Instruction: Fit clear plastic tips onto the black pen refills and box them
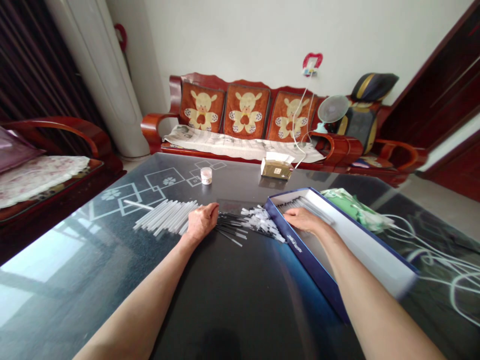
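My left hand [203, 220] is closed in a fist on the table, at the right end of a pile of translucent white tubes [165, 216]. What it may hold is hidden by the fingers. Thin black sticks with pale tips [232, 227] fan out just right of it. Beside them lies a heap of small white caps or short pieces [262, 221]. Reaching over the wall of a blue-edged white box [375, 260], my right hand [302, 220] has its fingers drawn together near several slim grey tubes [313, 207] lying inside. Its fingertips are partly hidden.
The dark glossy table [225, 295] carries a small round jar [206, 175] and a tissue box [277, 167] at the back. Right of the blue box lie a green-and-white bag [350, 207] and loose white cables [442, 260]. A wooden sofa [153, 125] stands behind.
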The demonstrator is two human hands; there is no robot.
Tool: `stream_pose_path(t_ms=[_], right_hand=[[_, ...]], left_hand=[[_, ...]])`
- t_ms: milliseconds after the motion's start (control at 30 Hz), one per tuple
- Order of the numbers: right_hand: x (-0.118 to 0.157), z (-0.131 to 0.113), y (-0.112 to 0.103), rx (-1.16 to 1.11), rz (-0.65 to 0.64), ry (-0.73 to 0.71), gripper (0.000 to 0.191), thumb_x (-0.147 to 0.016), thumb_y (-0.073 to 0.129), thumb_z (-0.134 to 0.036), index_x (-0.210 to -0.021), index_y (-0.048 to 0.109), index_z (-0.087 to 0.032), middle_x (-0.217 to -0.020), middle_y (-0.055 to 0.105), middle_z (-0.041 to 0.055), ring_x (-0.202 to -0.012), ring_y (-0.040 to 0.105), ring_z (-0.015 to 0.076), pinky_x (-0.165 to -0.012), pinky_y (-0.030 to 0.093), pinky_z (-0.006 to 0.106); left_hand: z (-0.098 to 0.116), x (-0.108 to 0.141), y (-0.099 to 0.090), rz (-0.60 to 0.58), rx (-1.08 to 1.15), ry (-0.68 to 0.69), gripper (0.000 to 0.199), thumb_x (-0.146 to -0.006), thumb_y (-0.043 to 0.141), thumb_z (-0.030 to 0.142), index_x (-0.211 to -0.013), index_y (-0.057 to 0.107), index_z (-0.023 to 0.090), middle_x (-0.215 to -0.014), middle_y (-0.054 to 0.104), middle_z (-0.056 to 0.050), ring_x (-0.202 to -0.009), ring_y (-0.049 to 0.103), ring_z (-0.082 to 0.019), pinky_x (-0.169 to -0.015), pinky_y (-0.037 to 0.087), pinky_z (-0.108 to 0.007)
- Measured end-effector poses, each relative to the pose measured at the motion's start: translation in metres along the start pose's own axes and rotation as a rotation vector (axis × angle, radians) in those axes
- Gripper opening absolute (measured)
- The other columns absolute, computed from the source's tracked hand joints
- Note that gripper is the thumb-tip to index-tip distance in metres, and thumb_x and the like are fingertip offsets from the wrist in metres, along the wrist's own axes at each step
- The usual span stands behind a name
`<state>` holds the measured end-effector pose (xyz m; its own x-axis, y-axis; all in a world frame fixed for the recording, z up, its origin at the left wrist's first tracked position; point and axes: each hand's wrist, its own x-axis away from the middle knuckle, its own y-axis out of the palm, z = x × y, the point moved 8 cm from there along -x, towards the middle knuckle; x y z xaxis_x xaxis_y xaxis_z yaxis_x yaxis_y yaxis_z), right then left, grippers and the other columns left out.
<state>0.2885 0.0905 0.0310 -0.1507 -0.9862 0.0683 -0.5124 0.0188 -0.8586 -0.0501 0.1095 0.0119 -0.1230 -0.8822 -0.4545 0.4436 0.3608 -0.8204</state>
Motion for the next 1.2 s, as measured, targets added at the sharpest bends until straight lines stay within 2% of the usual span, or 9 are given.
stream_pose_path(t_ms=[100, 300, 467, 600, 700, 833, 967, 1100, 1200], right_hand=[[0.001, 0.001, 0.015, 0.025, -0.201, 0.01, 0.022, -0.069, 0.061, -0.038, -0.071, 0.071, -0.018, -0.064, 0.068, -0.003, -0.056, 0.052, 0.0106, -0.05, 0.033, 0.02], [0.003, -0.009, 0.007, 0.245, -0.103, 0.069, 0.018, -0.066, 0.061, -0.032, -0.062, 0.071, -0.018, -0.059, 0.067, 0.0026, -0.06, 0.059, 0.0158, -0.05, 0.034, 0.023], [0.008, -0.008, -0.028, 0.193, 0.165, 0.156, 0.013, -0.065, 0.059, -0.023, -0.064, 0.07, -0.018, -0.064, 0.069, 0.0052, -0.065, 0.063, 0.0191, -0.059, 0.042, 0.026], [0.024, -0.026, -0.045, -0.362, 0.421, 0.056, 0.039, -0.067, 0.063, -0.028, -0.105, 0.066, -0.017, -0.08, 0.069, 0.0042, -0.072, 0.066, 0.0192, -0.066, 0.049, 0.029], [0.034, -0.061, -0.013, -0.987, 0.282, -0.077, 0.069, -0.064, 0.07, -0.033, -0.129, 0.047, -0.024, -0.086, 0.065, -0.0002, -0.07, 0.068, 0.0186, -0.059, 0.054, 0.03], [0.046, -0.104, 0.053, -1.384, 0.018, -0.103, 0.081, -0.06, 0.078, -0.029, -0.131, 0.039, -0.033, -0.08, 0.061, -0.007, -0.074, 0.07, 0.0181, -0.062, 0.057, 0.031], [0.047, -0.106, 0.099, -1.513, 0.07, -0.064, 0.07, -0.061, 0.08, -0.029, -0.122, 0.047, -0.031, -0.084, 0.062, -0.0065, -0.078, 0.07, 0.0158, -0.07, 0.056, 0.03], [0.046, -0.1, 0.123, -1.438, 0.123, -0.009, 0.043, -0.06, 0.081, -0.034, -0.096, 0.061, -0.021, -0.085, 0.066, -0.0015, -0.08, 0.067, 0.0152, -0.063, 0.053, 0.024], [0.046, -0.1, 0.127, -1.373, 0.121, 0.003, 0.038, -0.06, 0.081, -0.037, -0.089, 0.065, -0.019, -0.083, 0.069, 0.0001, -0.076, 0.066, 0.0139, -0.058, 0.05, 0.021]], left_hand=[[0.0, 0.0, -0.001, 0.037, 0.004, 0.019, 0.028, -0.092, 0.046, 0.033, -0.104, 0.069, 0.022, -0.085, 0.073, -0.005, -0.077, 0.067, -0.017, -0.064, 0.04, -0.023], [0.0, 0.001, -0.001, 0.073, 0.014, 0.043, 0.027, -0.092, 0.048, 0.032, -0.101, 0.07, 0.022, -0.081, 0.073, -0.006, -0.074, 0.067, -0.016, -0.062, 0.04, -0.023], [0.0, 0.0, -0.003, 0.101, 0.04, 0.05, 0.025, -0.091, 0.049, 0.031, -0.101, 0.07, 0.022, -0.08, 0.073, -0.006, -0.071, 0.067, -0.016, -0.061, 0.04, -0.023], [0.002, 0.001, -0.005, 0.131, 0.104, 0.07, 0.025, -0.09, 0.05, 0.03, -0.101, 0.069, 0.02, -0.076, 0.072, -0.006, -0.067, 0.065, -0.015, -0.059, 0.04, -0.023], [0.007, 0.001, -0.008, 0.111, 0.236, 0.103, 0.028, -0.09, 0.05, 0.036, -0.1, 0.07, 0.019, -0.071, 0.071, -0.005, -0.063, 0.063, -0.014, -0.06, 0.042, -0.022], [0.018, 0.001, -0.011, -0.022, 0.459, 0.154, 0.038, -0.092, 0.046, 0.045, -0.098, 0.071, 0.017, -0.067, 0.068, -0.003, -0.062, 0.061, -0.012, -0.062, 0.043, -0.021], [0.027, 0.004, 0.003, -0.283, 0.756, 0.088, 0.048, -0.084, 0.057, 0.053, -0.107, 0.069, 0.013, -0.065, 0.065, -0.002, -0.057, 0.058, -0.012, -0.056, 0.043, -0.021], [0.039, 0.013, 0.028, -0.58, 1.066, 0.03, 0.054, -0.075, 0.068, 0.052, -0.11, 0.067, 0.011, -0.08, 0.068, -0.005, -0.06, 0.057, -0.011, -0.058, 0.046, -0.022], [0.038, 0.012, 0.035, -0.616, 1.094, 0.032, 0.048, -0.076, 0.068, 0.049, -0.105, 0.07, 0.012, -0.077, 0.067, -0.003, -0.059, 0.055, -0.009, -0.056, 0.045, -0.02]])
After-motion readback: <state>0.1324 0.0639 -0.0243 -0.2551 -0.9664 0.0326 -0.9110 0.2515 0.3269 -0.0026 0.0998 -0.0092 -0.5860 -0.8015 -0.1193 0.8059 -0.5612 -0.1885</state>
